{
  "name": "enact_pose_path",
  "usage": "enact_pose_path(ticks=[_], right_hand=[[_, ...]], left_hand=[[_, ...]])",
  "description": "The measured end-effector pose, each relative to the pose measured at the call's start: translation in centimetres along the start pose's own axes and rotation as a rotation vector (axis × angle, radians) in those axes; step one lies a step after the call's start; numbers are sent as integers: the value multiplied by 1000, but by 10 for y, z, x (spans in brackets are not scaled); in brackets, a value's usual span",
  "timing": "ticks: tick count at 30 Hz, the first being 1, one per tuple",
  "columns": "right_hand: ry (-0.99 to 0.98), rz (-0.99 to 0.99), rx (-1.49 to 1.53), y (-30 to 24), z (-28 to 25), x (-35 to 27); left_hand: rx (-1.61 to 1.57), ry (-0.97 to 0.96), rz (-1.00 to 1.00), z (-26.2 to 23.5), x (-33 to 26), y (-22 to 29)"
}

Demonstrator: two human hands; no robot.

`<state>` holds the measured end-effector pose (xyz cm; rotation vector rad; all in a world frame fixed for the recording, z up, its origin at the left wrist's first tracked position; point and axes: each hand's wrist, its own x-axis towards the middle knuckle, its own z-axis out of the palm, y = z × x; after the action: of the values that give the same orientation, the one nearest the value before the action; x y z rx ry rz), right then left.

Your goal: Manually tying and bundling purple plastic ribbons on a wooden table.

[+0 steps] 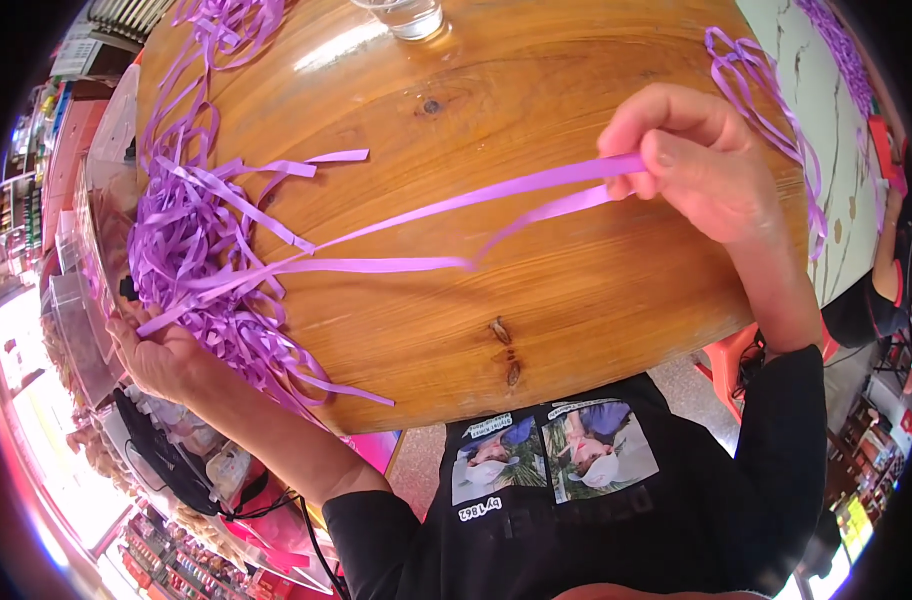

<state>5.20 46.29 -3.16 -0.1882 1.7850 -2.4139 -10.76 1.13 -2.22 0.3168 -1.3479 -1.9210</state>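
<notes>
My right hand [711,170] is raised over the right part of the wooden table, thumb and finger pinching a flat purple ribbon [496,190]. Two strands run leftward from that pinch; one is fairly straight, and the other sags and bends near the table's middle. At the left edge, my left hand [161,355] is closed around purple ribbon, its fingers partly hidden. The strands reach it across a tangled heap of purple ribbons [186,240], from which several loose ends stick out over the wood.
The wooden table [406,340] has a glass of clear liquid [406,15] at its far edge. More purple ribbons lie at the far left [226,30] and along the right edge [746,80]. A white marbled table [826,130] adjoins on the right, where another person's arm [886,250] shows.
</notes>
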Motion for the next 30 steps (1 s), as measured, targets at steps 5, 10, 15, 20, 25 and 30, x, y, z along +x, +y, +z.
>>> enact_pose_path(ticks=[5, 10, 15, 20, 25, 30], right_hand=[[71, 9, 149, 13, -3, 5], [333, 192, 458, -13, 18, 3], [75, 209, 1234, -20, 29, 5], [427, 306, 574, -45, 40, 0], [-327, -128, 864, -12, -5, 13], [159, 87, 843, -16, 0, -4]], left_hand=[[779, -194, 473, 38, -79, 3], [938, -619, 1510, 39, -165, 29], [505, -1457, 764, 46, -261, 9], [649, -1602, 466, 57, -260, -12], [622, -1533, 354, 38, -253, -2], [611, -1445, 213, 30, -246, 1]])
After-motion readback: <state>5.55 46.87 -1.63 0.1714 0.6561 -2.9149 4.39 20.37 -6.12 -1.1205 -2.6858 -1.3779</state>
